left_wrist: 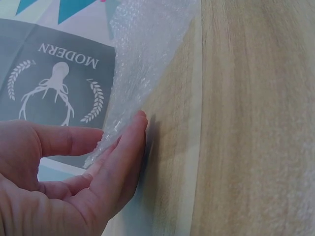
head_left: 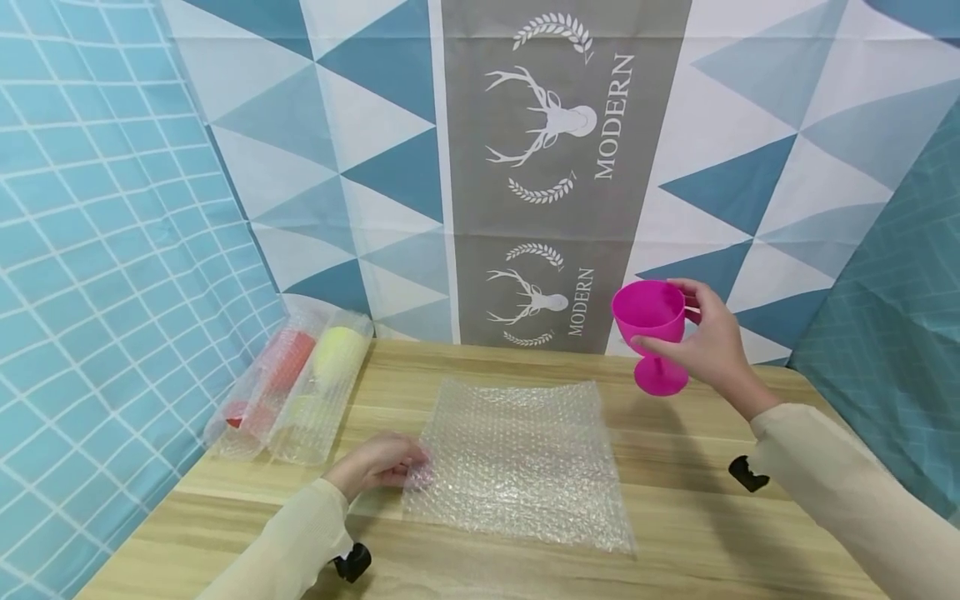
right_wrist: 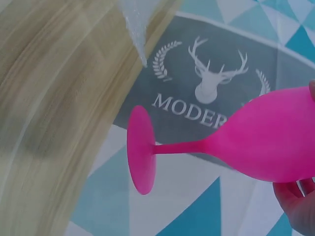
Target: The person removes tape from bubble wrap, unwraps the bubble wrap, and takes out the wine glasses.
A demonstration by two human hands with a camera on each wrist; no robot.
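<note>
A bright pink plastic goblet (head_left: 651, 312) is held up over the right side of the table by my right hand (head_left: 708, 346), thumb and fingers around its bowl. It stands nearly upright, its round foot (right_wrist: 141, 150) off the tabletop. At the middle of the table lies a clear sheet of bubble wrap (head_left: 517, 467). My left hand (head_left: 381, 462) has its left edge between thumb and fingers. In the left wrist view that edge of the bubble wrap (left_wrist: 142, 54) is lifted at a slant off the wood.
Two bubble-wrapped rolls lie at the table's back left, one with a red item (head_left: 288, 362) inside, the other with a yellow item (head_left: 335, 354). A patterned cloth backdrop (head_left: 540, 208) rises behind the wooden table (head_left: 675, 533). Blue gridded cloth (head_left: 112, 208) hangs at the left.
</note>
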